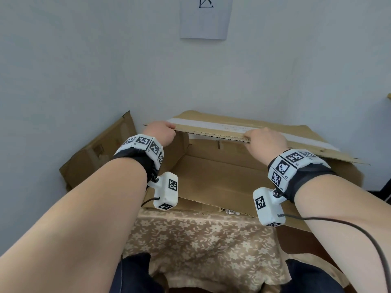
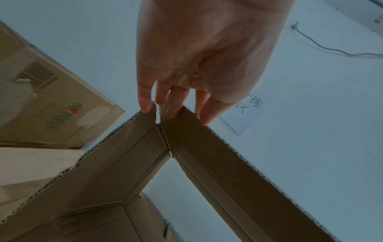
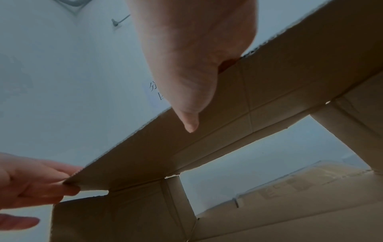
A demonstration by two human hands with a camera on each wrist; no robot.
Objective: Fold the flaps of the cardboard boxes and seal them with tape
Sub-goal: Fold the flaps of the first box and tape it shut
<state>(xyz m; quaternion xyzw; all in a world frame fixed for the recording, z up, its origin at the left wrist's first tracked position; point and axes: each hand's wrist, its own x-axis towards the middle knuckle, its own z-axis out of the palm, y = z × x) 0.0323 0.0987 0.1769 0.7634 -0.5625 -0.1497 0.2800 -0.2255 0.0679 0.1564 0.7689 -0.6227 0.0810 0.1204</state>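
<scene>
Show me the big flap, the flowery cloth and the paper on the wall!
flap [image 1: 275,132], head view, on its brown top past the white strip.
cloth [image 1: 201,240], head view, on its flower pattern.
paper [image 1: 204,22], head view, on its blank middle.

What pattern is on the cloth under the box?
Beige tablecloth with a pale flower print, seen best in the head view.

free: open box [image 1: 211,178] interior under raised far flap [image 1: 243,129], reachable from near side | blocked: wall [image 1: 84,70] just behind box; second box [image 1: 99,153] close on left; both hands [image 1: 163,132] [image 1: 266,140] on flap edge | near: surface [image 1: 201,240] edge below
</scene>
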